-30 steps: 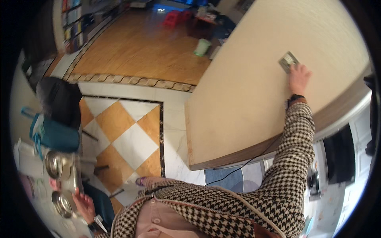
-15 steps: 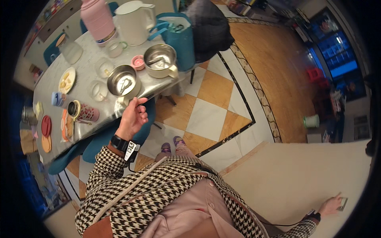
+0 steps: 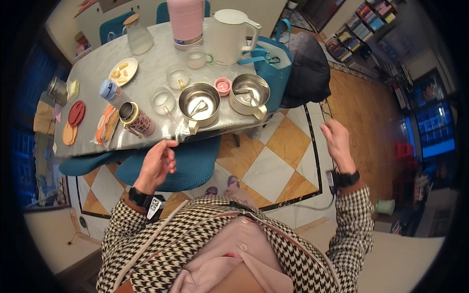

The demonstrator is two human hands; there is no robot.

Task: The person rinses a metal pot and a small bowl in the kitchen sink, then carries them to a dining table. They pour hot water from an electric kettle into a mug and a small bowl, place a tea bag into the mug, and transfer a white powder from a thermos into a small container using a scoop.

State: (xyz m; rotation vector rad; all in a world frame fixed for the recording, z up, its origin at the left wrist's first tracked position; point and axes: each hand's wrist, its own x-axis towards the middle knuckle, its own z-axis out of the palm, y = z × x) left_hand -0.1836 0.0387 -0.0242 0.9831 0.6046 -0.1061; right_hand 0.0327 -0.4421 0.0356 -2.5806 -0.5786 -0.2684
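My left hand (image 3: 159, 163) hovers just off the near edge of the marble-topped table (image 3: 156, 63), fingers loosely curled and holding nothing. It is over a teal chair seat (image 3: 195, 163). Closest to it on the table are a patterned tin can (image 3: 138, 118) and a steel pot (image 3: 199, 103) with a utensil inside. My right hand (image 3: 337, 141) is raised in the air over the tiled floor, fingers apart and empty, to the right of a second steel pot (image 3: 250, 94). Both wrists carry dark bands.
The table also holds a white kettle (image 3: 229, 29), a pink flask (image 3: 185, 19), a glass carafe (image 3: 137, 36), a snack plate (image 3: 122, 72), a small pink cup (image 3: 223, 86) and several glasses. A teal bag (image 3: 273, 56) and dark coat (image 3: 308, 68) sit at its right end.
The view swung from a wall panel to the table. My right hand left the wall and now hangs over the floor. My left hand drew back from the pots to the table edge.
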